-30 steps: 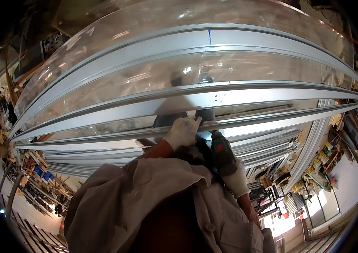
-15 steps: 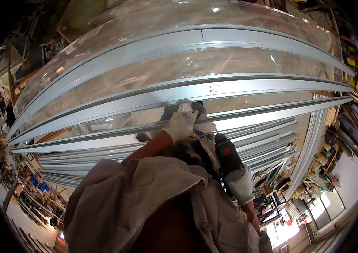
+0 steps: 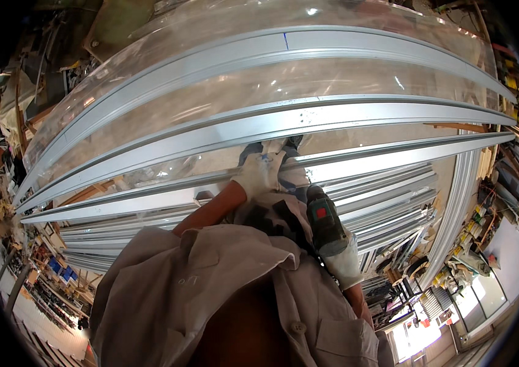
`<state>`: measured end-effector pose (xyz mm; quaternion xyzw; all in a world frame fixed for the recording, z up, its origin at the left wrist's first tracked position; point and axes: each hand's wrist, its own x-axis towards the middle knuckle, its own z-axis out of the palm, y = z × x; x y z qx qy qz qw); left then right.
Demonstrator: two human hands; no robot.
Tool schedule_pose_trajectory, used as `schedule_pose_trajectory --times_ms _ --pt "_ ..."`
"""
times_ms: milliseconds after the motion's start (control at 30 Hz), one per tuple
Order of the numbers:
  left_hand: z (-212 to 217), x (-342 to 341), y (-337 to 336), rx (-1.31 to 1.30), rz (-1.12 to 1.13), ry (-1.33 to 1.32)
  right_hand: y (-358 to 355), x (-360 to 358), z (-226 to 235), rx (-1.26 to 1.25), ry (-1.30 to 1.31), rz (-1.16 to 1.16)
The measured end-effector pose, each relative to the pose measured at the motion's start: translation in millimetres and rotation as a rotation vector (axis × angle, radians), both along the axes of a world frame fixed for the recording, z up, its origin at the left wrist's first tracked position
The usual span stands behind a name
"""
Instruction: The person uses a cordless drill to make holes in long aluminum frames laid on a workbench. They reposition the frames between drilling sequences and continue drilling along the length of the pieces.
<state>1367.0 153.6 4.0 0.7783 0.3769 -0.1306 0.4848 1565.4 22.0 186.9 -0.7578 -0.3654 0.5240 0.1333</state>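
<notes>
My left hand (image 3: 258,174), in a white glove, is wrapped over the nearest long silver metal profile (image 3: 382,153) close to its middle. My right hand (image 3: 344,264), gloved too, grips a dark green power drill (image 3: 327,227) with a red patch. The drill's front end points away from me, just on the near side of that profile and right of my left hand. Its bit is too small to make out. Farther off, a second silver profile (image 3: 357,114) with small dark marks lies across the view. Beyond it is a third, wider profile (image 3: 345,41) bearing a blue line.
Clear plastic sheeting (image 3: 223,92) spreads around the far profiles. Below the nearest profile, several more metal profiles (image 3: 388,194) are stacked on both sides of me. A bundle of long profiles (image 3: 455,208) runs along the right. Clutter and tools crowd both edges.
The drill has shifted slightly left in the picture, and its front end now appears nearer the profile. My left hand keeps its hold. The far profiles sit a little higher in view.
</notes>
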Motion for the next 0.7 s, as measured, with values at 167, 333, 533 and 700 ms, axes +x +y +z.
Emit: schedule_pose_trajectory --times_ms 167,333,533,700 --pt "10 1 4 -0.011 0.009 -0.005 -8 2 -13 -0.001 0.04 -0.017" --pt "11 3 6 -0.056 0.008 0.017 -9 1 -13 0.008 -0.004 0.022" --pt "5 -1 0 0.055 0.024 -0.05 -2 -1 -7 -0.016 0.032 -0.034" --pt "-2 0 -1 0.011 0.01 0.008 -4 -2 -9 -0.029 0.002 -0.014"
